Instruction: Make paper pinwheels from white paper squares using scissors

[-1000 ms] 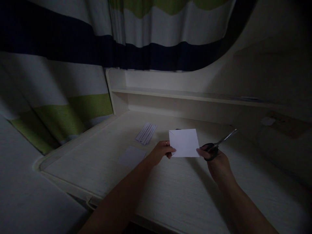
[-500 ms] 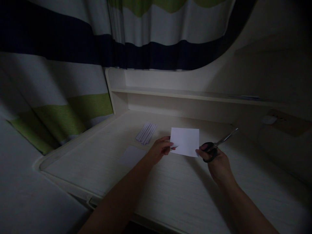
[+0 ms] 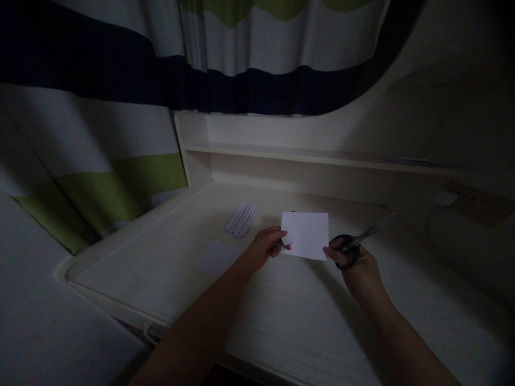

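Observation:
A white sheet of paper (image 3: 306, 235), roughly square, is held up over the desk between both hands. My left hand (image 3: 266, 247) pinches its left edge, with the thumb on the front. At the lower right corner, the fingertips of my right hand (image 3: 359, 266) grip the same sheet. That hand also has a pair of scissors (image 3: 349, 251) with dark handles hooked on its fingers, the blades pointing away to the upper right. Left of the paper lies a bunch of narrow paper strips (image 3: 242, 219). Another white sheet (image 3: 219, 257) rests flat near my left forearm, which partly covers it.
The pale desk (image 3: 281, 316) has a raised rim on its left and a shelf (image 3: 289, 154) along the back. Striped curtains (image 3: 132, 134) hang to the left and behind. A brownish flat object (image 3: 478, 202) is dim at the far right.
Both hands keep their grip on the sheet, which has shifted only very slightly. The scissor blades appear a little more blurred.

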{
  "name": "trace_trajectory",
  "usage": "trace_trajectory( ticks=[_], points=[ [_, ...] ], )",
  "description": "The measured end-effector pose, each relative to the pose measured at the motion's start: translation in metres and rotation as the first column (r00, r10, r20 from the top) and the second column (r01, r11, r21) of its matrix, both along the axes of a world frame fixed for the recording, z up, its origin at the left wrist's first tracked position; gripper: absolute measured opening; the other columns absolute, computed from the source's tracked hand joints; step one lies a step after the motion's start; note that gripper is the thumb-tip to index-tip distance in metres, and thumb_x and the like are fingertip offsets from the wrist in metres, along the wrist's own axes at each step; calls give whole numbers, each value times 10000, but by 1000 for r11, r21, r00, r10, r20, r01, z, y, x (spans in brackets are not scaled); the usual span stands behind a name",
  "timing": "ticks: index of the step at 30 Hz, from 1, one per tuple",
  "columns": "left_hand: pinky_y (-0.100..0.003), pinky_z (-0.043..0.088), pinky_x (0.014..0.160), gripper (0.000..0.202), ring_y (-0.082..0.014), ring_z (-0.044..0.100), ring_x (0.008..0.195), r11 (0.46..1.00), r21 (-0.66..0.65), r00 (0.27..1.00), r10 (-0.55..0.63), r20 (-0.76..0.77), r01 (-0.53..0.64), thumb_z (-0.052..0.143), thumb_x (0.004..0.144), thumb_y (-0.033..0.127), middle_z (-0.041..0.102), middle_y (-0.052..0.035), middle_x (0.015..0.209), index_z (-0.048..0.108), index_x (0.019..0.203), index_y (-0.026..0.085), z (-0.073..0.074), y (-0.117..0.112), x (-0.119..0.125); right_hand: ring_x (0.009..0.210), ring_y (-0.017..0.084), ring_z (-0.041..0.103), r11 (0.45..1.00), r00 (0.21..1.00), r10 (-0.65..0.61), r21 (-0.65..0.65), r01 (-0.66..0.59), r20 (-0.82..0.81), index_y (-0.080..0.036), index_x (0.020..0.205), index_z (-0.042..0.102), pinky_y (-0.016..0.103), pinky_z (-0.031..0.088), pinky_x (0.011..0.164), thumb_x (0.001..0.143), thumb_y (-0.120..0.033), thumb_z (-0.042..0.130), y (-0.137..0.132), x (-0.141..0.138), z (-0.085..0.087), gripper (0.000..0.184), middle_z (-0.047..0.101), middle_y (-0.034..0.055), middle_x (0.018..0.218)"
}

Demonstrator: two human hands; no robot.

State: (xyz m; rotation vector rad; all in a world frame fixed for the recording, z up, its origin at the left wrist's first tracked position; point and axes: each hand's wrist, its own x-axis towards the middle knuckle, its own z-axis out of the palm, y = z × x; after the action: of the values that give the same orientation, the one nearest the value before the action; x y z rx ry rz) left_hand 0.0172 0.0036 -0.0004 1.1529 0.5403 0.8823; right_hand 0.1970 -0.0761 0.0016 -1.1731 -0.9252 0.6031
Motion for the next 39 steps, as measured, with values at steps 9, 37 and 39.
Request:
trace_trajectory(
  ticks=[9,37,39],
  points=[
    [-172,341,470,298,-39,416,480,996,41,992,83,-96,-79,615,659,390,535,15,631,588,839,154,0,-3,3,594,101,457,999,998,40,-2,-40,-51,-188,625,567,249,346,559,460,-278,766,-1,-3,1,274,528,-30,637],
    [-271,395,763,270,-134,553,798,991,98,996,-94,-6,94,699,607,240,626,-60,869,638,851,142,-18,-7,17,682,118,490,992,978,6,128,21,-207,-193,653,545,268,407,645,498,-226,756,3,-3,1,264,500,-25,709],
    [-291,411,763,235,-135,566,773,983,40,984,-179,-21,179,684,632,267,629,-67,855,642,827,143,-20,-13,21,693,122,497,993,981,10,119,14,-194,-194,661,540,268,409,652,509,-235,753,3,-4,0,264,506,-23,718]
  ],
)
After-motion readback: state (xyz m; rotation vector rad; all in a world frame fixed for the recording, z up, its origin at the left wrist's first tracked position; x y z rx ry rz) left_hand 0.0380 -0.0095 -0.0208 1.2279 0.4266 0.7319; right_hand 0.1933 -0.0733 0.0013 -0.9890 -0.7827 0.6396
